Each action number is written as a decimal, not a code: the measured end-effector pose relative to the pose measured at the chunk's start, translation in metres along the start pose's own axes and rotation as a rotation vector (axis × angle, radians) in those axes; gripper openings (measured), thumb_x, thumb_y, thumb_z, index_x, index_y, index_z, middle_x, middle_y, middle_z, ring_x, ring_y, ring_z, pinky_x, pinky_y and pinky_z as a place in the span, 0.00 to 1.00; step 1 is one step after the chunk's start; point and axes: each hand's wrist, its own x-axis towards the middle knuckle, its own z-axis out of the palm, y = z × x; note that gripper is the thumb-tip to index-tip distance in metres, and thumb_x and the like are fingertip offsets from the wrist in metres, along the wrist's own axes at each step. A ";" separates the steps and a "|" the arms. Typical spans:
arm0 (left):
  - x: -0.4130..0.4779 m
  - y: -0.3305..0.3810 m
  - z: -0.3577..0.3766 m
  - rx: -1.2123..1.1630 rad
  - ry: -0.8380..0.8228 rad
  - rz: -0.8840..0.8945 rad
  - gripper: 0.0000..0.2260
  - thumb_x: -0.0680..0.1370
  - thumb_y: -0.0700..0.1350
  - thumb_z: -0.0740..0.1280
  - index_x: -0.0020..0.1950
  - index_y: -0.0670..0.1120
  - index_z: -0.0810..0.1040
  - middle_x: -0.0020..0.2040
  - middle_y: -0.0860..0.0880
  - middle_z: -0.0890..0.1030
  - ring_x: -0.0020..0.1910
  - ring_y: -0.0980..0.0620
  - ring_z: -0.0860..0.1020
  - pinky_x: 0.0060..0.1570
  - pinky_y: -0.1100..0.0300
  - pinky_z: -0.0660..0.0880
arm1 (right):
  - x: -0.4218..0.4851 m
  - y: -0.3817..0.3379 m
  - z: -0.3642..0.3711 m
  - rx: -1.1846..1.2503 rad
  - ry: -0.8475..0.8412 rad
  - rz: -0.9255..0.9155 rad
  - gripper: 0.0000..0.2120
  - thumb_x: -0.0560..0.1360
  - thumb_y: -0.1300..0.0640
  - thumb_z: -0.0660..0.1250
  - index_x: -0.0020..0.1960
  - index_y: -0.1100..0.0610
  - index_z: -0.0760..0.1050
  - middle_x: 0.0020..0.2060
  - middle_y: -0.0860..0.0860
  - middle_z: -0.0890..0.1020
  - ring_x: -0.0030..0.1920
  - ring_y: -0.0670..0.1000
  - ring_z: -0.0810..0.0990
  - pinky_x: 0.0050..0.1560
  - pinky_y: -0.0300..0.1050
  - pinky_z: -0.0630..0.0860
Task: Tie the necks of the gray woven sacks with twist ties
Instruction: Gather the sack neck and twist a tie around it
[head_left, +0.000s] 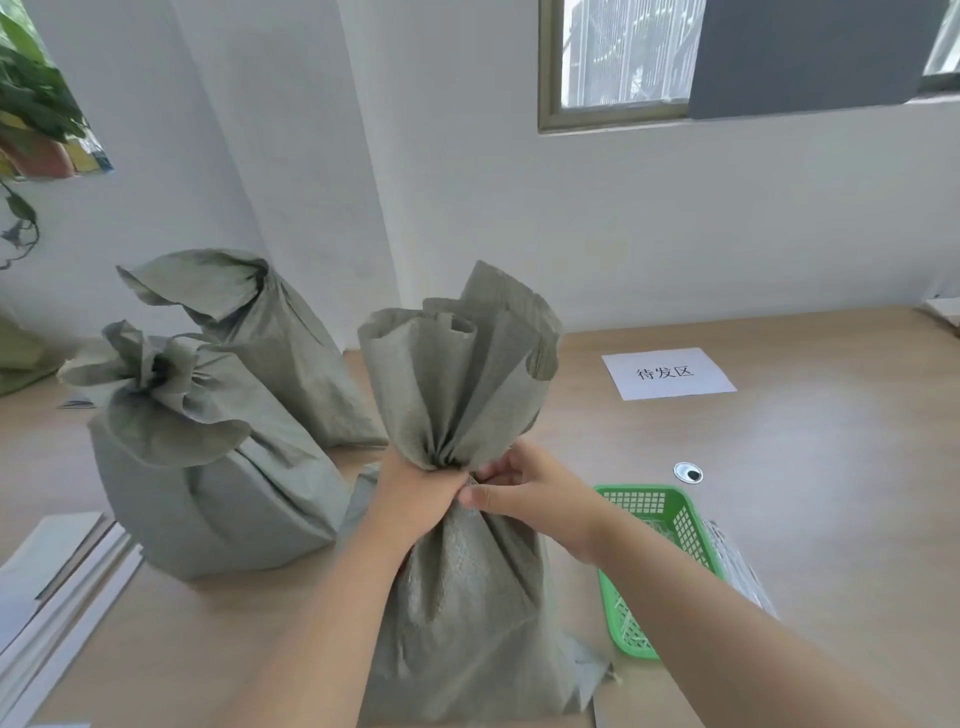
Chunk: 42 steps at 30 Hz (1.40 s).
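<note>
A gray woven sack (467, 587) stands upright on the table in front of me, its top gathered into a fanned neck. My left hand (415, 493) is closed around that neck from the left. My right hand (524, 493) pinches at the same neck from the right, fingers bunched at the gather; any twist tie there is hidden. A second sack (208, 493) at the left has its neck bunched shut. A third sack (280, 353) behind it stands with its top loosely folded over.
A green plastic basket (670, 514) with white twist ties (626, 623) lies right of the near sack. A white paper label (667, 372) lies farther right. A cable hole (688, 472) is in the tabletop. Flat white sheets (57, 587) lie at the left edge.
</note>
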 end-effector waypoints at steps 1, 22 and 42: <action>-0.002 0.004 -0.002 -0.027 0.007 -0.006 0.06 0.67 0.30 0.70 0.39 0.39 0.79 0.34 0.46 0.81 0.32 0.59 0.77 0.29 0.71 0.72 | -0.003 -0.002 0.000 -0.016 -0.048 0.003 0.26 0.65 0.53 0.80 0.60 0.51 0.75 0.52 0.52 0.78 0.50 0.49 0.81 0.56 0.44 0.79; -0.015 0.037 0.027 -0.354 -0.220 -0.225 0.11 0.64 0.21 0.62 0.35 0.36 0.76 0.26 0.47 0.77 0.25 0.55 0.77 0.23 0.66 0.72 | -0.036 -0.010 -0.015 -0.139 0.064 0.059 0.27 0.61 0.47 0.78 0.57 0.55 0.78 0.40 0.50 0.74 0.39 0.48 0.73 0.45 0.45 0.69; -0.027 -0.011 0.046 -0.104 -0.296 0.009 0.31 0.66 0.43 0.79 0.62 0.51 0.67 0.52 0.55 0.80 0.49 0.67 0.79 0.43 0.69 0.76 | -0.008 -0.037 0.022 0.067 0.465 -0.168 0.09 0.71 0.60 0.75 0.48 0.62 0.81 0.42 0.56 0.86 0.45 0.52 0.85 0.45 0.45 0.82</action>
